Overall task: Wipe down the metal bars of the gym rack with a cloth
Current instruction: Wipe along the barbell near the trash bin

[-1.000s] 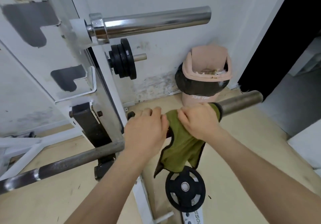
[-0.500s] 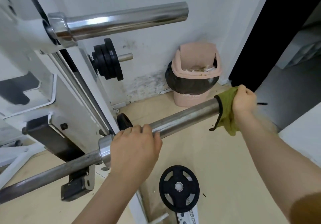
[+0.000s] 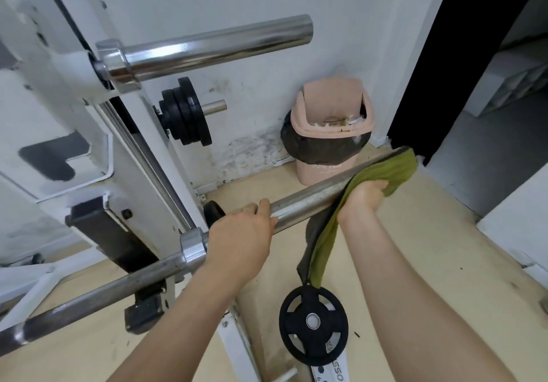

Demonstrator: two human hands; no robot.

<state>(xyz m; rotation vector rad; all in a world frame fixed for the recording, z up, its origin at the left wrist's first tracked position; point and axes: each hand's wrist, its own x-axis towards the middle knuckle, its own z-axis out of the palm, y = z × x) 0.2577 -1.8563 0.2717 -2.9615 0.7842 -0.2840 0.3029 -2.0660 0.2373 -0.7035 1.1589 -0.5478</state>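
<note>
Right hand (image 3: 363,196) clamps the green cloth (image 3: 388,168) over the lower barbell sleeve (image 3: 308,200) near its free end, for wiping contact; left hand (image 3: 240,239) curls over the sleeve beside the collar (image 3: 192,246), likely steadying it against rotation.

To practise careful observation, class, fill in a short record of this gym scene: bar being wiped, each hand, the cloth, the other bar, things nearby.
Bar being wiped: lower dull grey steel barbell
Left hand: grips that barbell beside its collar
Right hand: holds the olive-green cloth against the barbell's far end
Cloth: draped over the end, tail hanging down
Other bar: shiny chrome bar above, untouched
Nearby: pink plastic bin by the wall; black weight plate on the floor
</note>
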